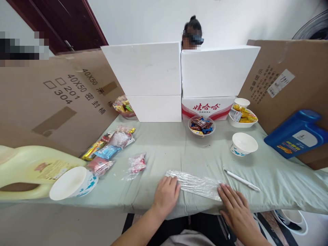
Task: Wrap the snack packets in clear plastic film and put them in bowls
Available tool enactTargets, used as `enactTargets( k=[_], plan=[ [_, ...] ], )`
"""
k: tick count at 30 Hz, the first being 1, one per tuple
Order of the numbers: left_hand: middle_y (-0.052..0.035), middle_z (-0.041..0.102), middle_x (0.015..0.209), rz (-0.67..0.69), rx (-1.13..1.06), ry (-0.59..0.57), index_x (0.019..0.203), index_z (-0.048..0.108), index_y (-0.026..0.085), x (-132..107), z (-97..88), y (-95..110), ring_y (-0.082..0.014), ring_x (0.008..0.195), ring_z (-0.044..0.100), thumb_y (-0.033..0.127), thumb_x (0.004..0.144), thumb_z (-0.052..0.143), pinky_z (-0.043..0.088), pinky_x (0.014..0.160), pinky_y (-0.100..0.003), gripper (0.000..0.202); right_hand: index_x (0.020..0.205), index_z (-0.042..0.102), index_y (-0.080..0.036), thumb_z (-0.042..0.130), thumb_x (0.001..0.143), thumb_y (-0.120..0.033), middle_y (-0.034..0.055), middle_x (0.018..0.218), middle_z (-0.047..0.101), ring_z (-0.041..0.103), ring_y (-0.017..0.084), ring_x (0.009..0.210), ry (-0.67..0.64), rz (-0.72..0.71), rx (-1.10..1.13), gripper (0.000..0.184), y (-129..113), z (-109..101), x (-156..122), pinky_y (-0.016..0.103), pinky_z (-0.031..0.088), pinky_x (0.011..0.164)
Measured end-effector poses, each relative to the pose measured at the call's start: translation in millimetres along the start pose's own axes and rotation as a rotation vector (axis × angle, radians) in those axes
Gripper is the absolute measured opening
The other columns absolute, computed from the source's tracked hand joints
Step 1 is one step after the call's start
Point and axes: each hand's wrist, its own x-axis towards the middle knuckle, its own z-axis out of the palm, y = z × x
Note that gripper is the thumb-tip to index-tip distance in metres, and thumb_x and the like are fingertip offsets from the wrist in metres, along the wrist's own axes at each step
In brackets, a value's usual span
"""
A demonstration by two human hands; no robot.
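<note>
A folded strip of clear plastic film [197, 183], crinkled and shiny, lies flat near the front edge of the cloth-covered table. On its left end rests my left hand [166, 194], fingers bent slightly over the film and pressing down. My right hand [234, 201] lies at the strip's right end, fingers stretched out flat with the tips touching it. Neither hand lifts the film. A white pen [242, 180] lies just beyond my right hand. To the left of the strip is a small clear packet with pink and red contents [137, 164].
Wrapped snacks [107, 150], a tilted paper bowl [69, 184] and a pale yellow jug [38, 171] stand left. A candy bowl [202, 126], an upright paper bowl [244, 144] and a blue bottle [297, 135] are right. White boxes [153, 75] block the back; a person is behind.
</note>
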Motion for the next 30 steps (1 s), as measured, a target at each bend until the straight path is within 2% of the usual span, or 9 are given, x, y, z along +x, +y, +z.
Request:
enactTargets(
  k=[2, 5, 9, 13, 17, 21, 25, 27, 30],
  plan=[
    [-0.0070, 0.063, 0.088, 0.063, -0.056, -0.026, 0.099, 0.064, 0.019, 5, -1.1, 13, -0.0243, 0.086, 0.058, 0.028, 0.092, 0.050, 0.048, 0.077, -0.038, 0.018, 0.134, 0.049, -0.026, 0.048, 0.081, -0.015, 0.0044, 0.130, 0.059, 0.054, 0.024, 0.114, 0.028, 0.004, 0.033, 0.054, 5, -3, -11, 0.041, 0.035, 0.097],
    [-0.0071, 0.061, 0.096, 0.094, -0.061, 0.027, 0.104, 0.062, 0.020, 21, 1.5, 22, -0.0258, 0.093, 0.055, 0.027, 0.089, 0.056, 0.047, 0.083, -0.042, 0.017, 0.115, 0.061, -0.031, 0.050, 0.073, -0.011, 0.0011, 0.109, 0.068, 0.060, 0.022, 0.097, 0.055, -0.028, 0.103, 0.048, 13, -11, -20, 0.039, 0.040, 0.089],
    [-0.0108, 0.058, 0.111, 0.147, -0.070, 0.163, 0.107, 0.061, 0.018, 31, 8.8, 26, -0.0273, 0.103, 0.052, 0.016, 0.090, 0.051, 0.044, 0.090, -0.046, 0.020, 0.104, 0.065, -0.034, 0.055, 0.078, -0.017, 0.0006, 0.107, 0.069, 0.061, 0.023, 0.102, 0.116, -0.165, 0.199, 0.033, 13, -35, -12, 0.037, 0.045, 0.086],
    [-0.0076, 0.061, 0.091, 0.398, -0.309, 0.141, 0.099, 0.061, 0.018, 10, 12.3, 40, -0.0212, 0.088, 0.055, 0.012, 0.092, 0.041, 0.047, 0.079, -0.037, 0.023, 0.096, 0.065, -0.030, 0.059, 0.082, -0.020, 0.0013, 0.104, 0.070, 0.060, 0.023, 0.110, 0.125, -0.281, 0.377, 0.018, 5, -65, 14, 0.033, 0.048, 0.088],
    [-0.0101, 0.064, 0.099, 0.545, -0.556, 0.042, 0.120, 0.051, 0.016, -16, 13.5, 44, -0.0248, 0.097, 0.055, 0.035, 0.096, 0.039, 0.046, 0.085, -0.041, 0.033, 0.103, 0.064, -0.026, 0.055, 0.088, -0.020, 0.0036, 0.100, 0.070, 0.063, 0.019, 0.102, -0.071, -0.218, 0.703, 0.018, -1, -78, 50, 0.030, 0.050, 0.089],
    [-0.0125, 0.063, 0.107, 0.496, -0.708, 0.080, 0.142, 0.027, 0.016, -29, 27.1, 37, -0.0274, 0.100, 0.058, 0.056, 0.093, 0.038, 0.046, 0.090, -0.046, 0.064, 0.096, 0.064, -0.023, 0.044, 0.095, -0.030, 0.0040, 0.092, 0.069, 0.065, 0.017, 0.087, -0.320, 0.062, 0.950, 0.021, -11, -61, 99, 0.027, 0.051, 0.077],
    [-0.0132, 0.064, 0.108, 0.480, -0.730, 0.181, 0.150, 0.008, 0.015, -32, 42.8, 34, -0.0284, 0.099, 0.060, 0.050, 0.091, 0.044, 0.047, 0.091, -0.048, 0.077, 0.090, 0.064, -0.021, 0.043, 0.091, -0.027, 0.0031, 0.083, 0.069, 0.064, 0.017, 0.078, -0.333, 0.121, 0.936, 0.022, -29, -23, 155, 0.028, 0.049, 0.072],
    [-0.0136, 0.063, 0.112, 0.517, -0.733, 0.217, 0.150, 0.006, 0.015, -31, 43.0, 34, -0.0283, 0.103, 0.058, 0.045, 0.091, 0.046, 0.047, 0.092, -0.048, 0.077, 0.089, 0.064, -0.020, 0.042, 0.089, -0.023, 0.0041, 0.088, 0.069, 0.063, 0.018, 0.081, -0.312, 0.100, 0.865, 0.022, -39, -4, 176, 0.029, 0.048, 0.075],
    [-0.0144, 0.059, 0.118, 0.491, -0.710, 0.177, 0.144, 0.024, 0.017, -28, 34.1, 36, -0.0284, 0.109, 0.054, 0.033, 0.088, 0.051, 0.046, 0.096, -0.047, 0.064, 0.091, 0.065, -0.019, 0.041, 0.088, -0.022, 0.0069, 0.094, 0.069, 0.063, 0.020, 0.086, -0.282, 0.103, 0.808, 0.024, -51, 16, 193, 0.033, 0.046, 0.079]
  ],
)
